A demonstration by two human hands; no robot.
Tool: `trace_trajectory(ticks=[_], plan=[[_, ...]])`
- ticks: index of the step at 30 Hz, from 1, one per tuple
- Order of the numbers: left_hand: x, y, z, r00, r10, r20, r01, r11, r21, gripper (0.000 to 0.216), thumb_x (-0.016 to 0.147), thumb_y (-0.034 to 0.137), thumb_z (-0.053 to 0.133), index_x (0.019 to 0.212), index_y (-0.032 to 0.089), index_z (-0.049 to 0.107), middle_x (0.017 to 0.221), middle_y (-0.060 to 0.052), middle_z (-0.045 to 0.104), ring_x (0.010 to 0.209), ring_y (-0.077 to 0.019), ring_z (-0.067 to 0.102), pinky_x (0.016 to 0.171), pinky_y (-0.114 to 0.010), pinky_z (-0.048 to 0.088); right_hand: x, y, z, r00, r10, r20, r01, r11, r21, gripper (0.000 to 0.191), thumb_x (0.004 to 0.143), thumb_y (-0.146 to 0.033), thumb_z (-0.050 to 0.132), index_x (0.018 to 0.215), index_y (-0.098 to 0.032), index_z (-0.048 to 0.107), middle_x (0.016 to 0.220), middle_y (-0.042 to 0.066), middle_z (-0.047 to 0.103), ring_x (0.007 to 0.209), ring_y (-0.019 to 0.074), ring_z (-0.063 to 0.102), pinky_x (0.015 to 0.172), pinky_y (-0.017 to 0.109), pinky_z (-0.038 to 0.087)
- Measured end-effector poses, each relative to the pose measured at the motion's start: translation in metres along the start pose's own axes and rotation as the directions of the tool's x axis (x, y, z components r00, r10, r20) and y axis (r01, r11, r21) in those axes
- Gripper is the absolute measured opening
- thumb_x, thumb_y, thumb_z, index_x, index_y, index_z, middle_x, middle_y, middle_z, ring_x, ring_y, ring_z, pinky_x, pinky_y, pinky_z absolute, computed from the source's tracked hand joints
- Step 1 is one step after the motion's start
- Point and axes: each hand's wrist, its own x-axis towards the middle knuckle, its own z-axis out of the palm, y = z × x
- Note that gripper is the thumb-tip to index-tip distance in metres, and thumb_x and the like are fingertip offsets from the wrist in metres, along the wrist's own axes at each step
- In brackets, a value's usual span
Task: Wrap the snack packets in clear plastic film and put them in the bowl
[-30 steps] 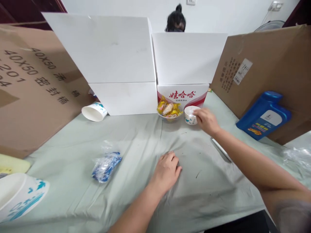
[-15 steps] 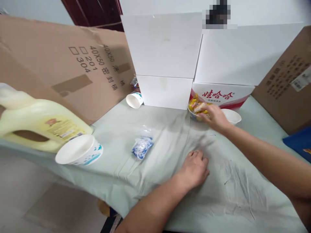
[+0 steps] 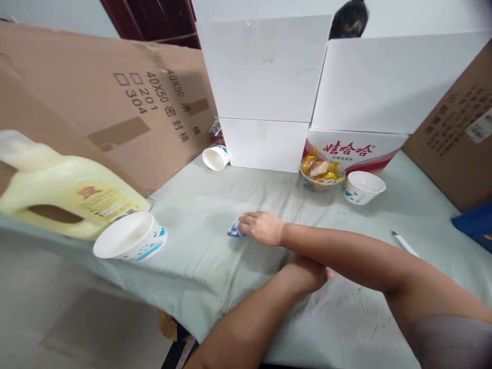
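My right hand (image 3: 263, 228) reaches across to the middle of the table, its fingers closed around a small blue and white plastic-wrapped packet (image 3: 236, 229). Much of the packet is hidden under the fingers. Beneath my right forearm, my left hand (image 3: 307, 274) rests on the cloth. The forearm covers most of its fingers, and only a fingertip shows on the right. Farther back stands a clear bowl (image 3: 321, 185) of yellow-wrapped snacks, with a white paper bowl (image 3: 364, 188) beside it.
A larger paper bowl (image 3: 132, 238) lies tilted at the left edge near a pale yellow jug (image 3: 77, 189). A paper cup (image 3: 216, 158) lies on its side by the white boxes (image 3: 265, 72). Cardboard (image 3: 161, 118) walls the left. A white pen (image 3: 404, 243) lies right. A person's head (image 3: 349, 19) shows behind.
My right hand has left the snack bowl and moved left and nearer to the blue and white packet, now gripping it. My left hand stays in place, now crossed by the right forearm.
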Motion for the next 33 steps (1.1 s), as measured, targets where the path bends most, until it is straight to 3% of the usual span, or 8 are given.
trace_trajectory(ticks=[4,8,13,18,22,26,28,33], plan=[[0.005,0.009,-0.016,0.996,0.068,0.062,-0.073,0.995,0.070,0.026,0.084,0.024,0.064,0.108,0.014,0.064,0.105,-0.011,0.070,0.098,-0.0282,0.065,0.091,-0.041,0.052,-0.086,0.026,-0.023,0.966,0.228,-0.123,-0.237,0.970,-0.063,0.020,0.093,-0.013,0.045,0.104,-0.015,0.062,0.111,0.013,0.066,0.102,0.0237,0.056,0.088,0.037,0.044],[0.008,0.018,-0.020,0.993,0.061,-0.105,-0.060,0.998,0.015,0.016,0.090,0.022,0.051,0.080,0.018,0.063,0.081,-0.007,0.067,0.080,-0.0224,0.065,0.078,-0.038,0.055,-0.184,0.023,-0.028,0.866,0.460,-0.198,-0.489,0.861,-0.139,0.024,0.087,-0.006,0.047,0.098,-0.015,0.065,0.100,0.014,0.066,0.097,0.0282,0.052,0.081,0.041,0.044],[0.010,0.015,-0.010,0.932,0.054,-0.358,-0.096,0.990,-0.102,0.035,0.087,0.012,0.044,0.121,0.017,0.051,0.119,-0.014,0.059,0.113,-0.0258,0.058,0.093,-0.043,0.052,-0.240,-0.020,-0.007,0.824,0.510,-0.248,-0.542,0.837,-0.079,0.028,0.089,-0.008,0.043,0.107,-0.017,0.063,0.112,0.015,0.061,0.095,0.0264,0.053,0.081,0.042,0.049],[0.012,0.008,0.005,0.963,0.233,-0.132,-0.244,0.968,-0.065,0.070,0.083,0.006,0.045,0.148,0.022,0.023,0.144,-0.012,0.047,0.130,-0.0282,0.047,0.105,-0.051,0.043,-0.254,-0.048,-0.008,0.837,0.446,-0.318,-0.436,0.894,0.105,0.029,0.089,-0.009,0.043,0.109,-0.020,0.061,0.114,0.012,0.062,0.115,0.0259,0.053,0.095,0.046,0.046],[0.010,0.005,0.010,0.986,0.165,-0.024,-0.164,0.986,0.007,0.064,0.081,0.010,0.056,0.142,0.023,0.038,0.150,-0.009,0.042,0.132,-0.0321,0.043,0.105,-0.054,0.043,-0.297,-0.039,-0.016,0.620,0.627,-0.471,-0.653,0.745,0.133,0.021,0.090,-0.017,0.050,0.109,-0.023,0.059,0.110,0.010,0.065,0.105,0.0246,0.059,0.092,0.044,0.047],[0.009,0.004,0.012,0.985,0.162,-0.064,-0.162,0.987,-0.002,0.061,0.082,0.013,0.058,0.139,0.026,0.041,0.150,-0.009,0.041,0.133,-0.0304,0.044,0.106,-0.053,0.043,-0.349,-0.018,-0.005,0.297,0.866,-0.402,-0.951,0.307,-0.040,0.030,0.089,-0.031,0.052,0.115,-0.018,0.059,0.107,0.016,0.066,0.098,0.0325,0.060,0.080,0.049,0.048],[0.009,0.005,0.011,0.982,0.166,-0.093,-0.169,0.985,-0.021,0.060,0.083,0.012,0.057,0.138,0.027,0.041,0.152,-0.010,0.036,0.133,-0.0301,0.044,0.106,-0.052,0.043,-0.360,-0.012,0.001,0.214,0.922,-0.323,-0.976,0.193,-0.098,0.029,0.088,-0.026,0.048,0.113,-0.017,0.061,0.099,0.016,0.067,0.090,0.0325,0.061,0.074,0.048,0.049],[0.009,0.005,0.007,0.981,0.133,-0.138,-0.143,0.987,-0.068,0.063,0.083,0.011,0.056,0.141,0.026,0.036,0.155,-0.014,0.029,0.133,-0.0309,0.045,0.105,-0.052,0.046,-0.324,-0.024,-0.007,0.428,0.812,-0.397,-0.848,0.512,0.134,0.035,0.092,-0.014,0.039,0.121,-0.022,0.056,0.106,0.012,0.062,0.094,0.0245,0.062,0.078,0.040,0.053]])
